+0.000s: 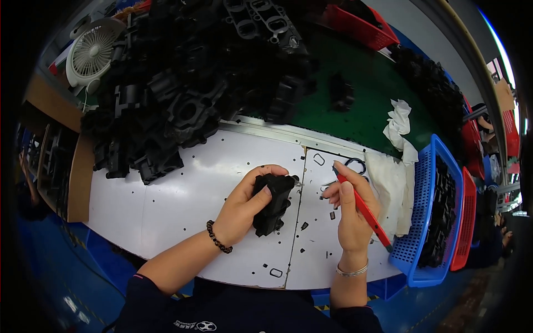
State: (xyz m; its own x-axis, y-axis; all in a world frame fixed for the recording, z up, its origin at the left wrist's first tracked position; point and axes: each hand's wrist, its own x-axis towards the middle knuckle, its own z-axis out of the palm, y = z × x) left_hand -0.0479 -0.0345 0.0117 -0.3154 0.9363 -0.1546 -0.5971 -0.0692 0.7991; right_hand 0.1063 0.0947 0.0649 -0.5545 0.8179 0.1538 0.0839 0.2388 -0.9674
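Note:
My left hand (244, 205) grips a black moulded plastic part (272, 202) over the white work surface (183, 188). My right hand (351, 208) holds a red-handled knife (366, 213), its tip pointed at the upper edge of the part near the seam in the surface. Small black trimmings (304, 226) and thin rings lie scattered on the white surface around both hands. A beaded bracelet is on my left wrist and a silver bangle on my right.
A big heap of black plastic parts (189, 83) fills the far left. A white fan (91, 53) stands at the far left. White cloth (397, 166) lies right of my hands. A blue basket (427, 211) holds black parts, with red baskets (466, 222) beyond.

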